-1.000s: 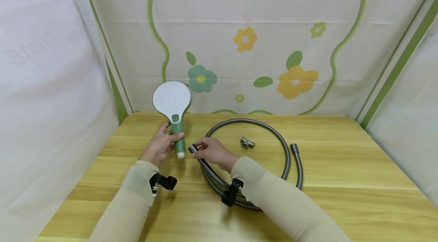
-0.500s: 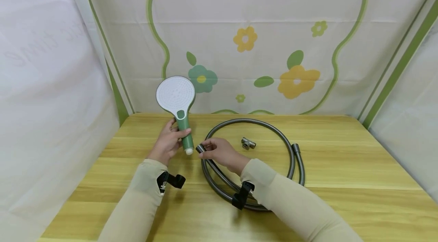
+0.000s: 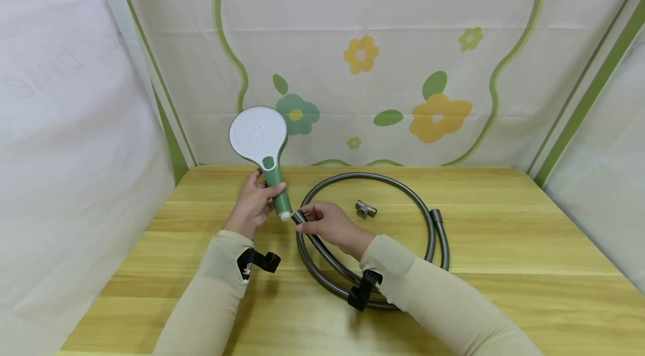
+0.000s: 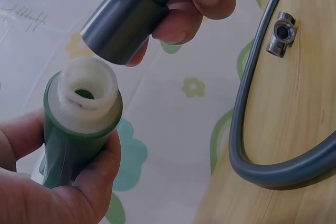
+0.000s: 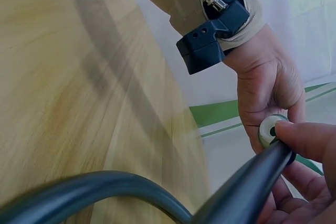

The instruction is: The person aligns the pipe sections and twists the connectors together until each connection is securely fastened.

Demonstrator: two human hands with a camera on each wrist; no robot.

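Note:
My left hand [image 3: 253, 203] grips the green handle of a shower head [image 3: 258, 133], its round white spray face tilted up toward me. At the handle's lower end a white threaded inlet [image 4: 86, 85] is exposed. Between thumb and fingers, my right hand [image 3: 330, 224] pinches the dark grey end fitting [image 4: 123, 24] of a shower hose [image 3: 322, 255]. In the left wrist view the fitting's mouth sits right by the inlet's rim, at a slant to it. The right wrist view shows the hose running back from the right hand's thumb [image 5: 304, 137].
The hose lies coiled on the wooden table [image 3: 504, 233], its other end fitting [image 3: 436, 216] at the right. Inside the loop rests a small metal tee connector [image 3: 365, 209]. A flower-printed cloth [image 3: 312, 65] stands behind the table.
Both hands have shifted right and slightly up. The shower head is tilted more, its inlet pointing toward the hose fitting, and the gap between the two has narrowed.

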